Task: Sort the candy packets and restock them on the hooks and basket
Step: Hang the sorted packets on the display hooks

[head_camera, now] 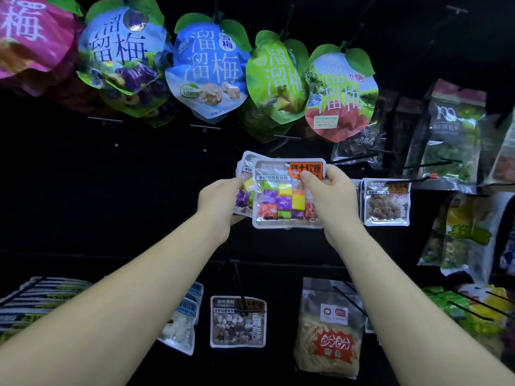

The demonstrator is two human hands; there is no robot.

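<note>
Just left of the hung brown-sweet packet [387, 203], left hand [220, 203] grips a small stack of candy packets [246, 168] while right hand [330, 199] pinches the front colourful packet [278, 199] near its top, likely separating it for hanging on a hook.

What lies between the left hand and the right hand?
In the head view, a clear packet of colourful square candies with an orange label, pinched by the right hand, with similar packets behind it held by the left hand.
</note>
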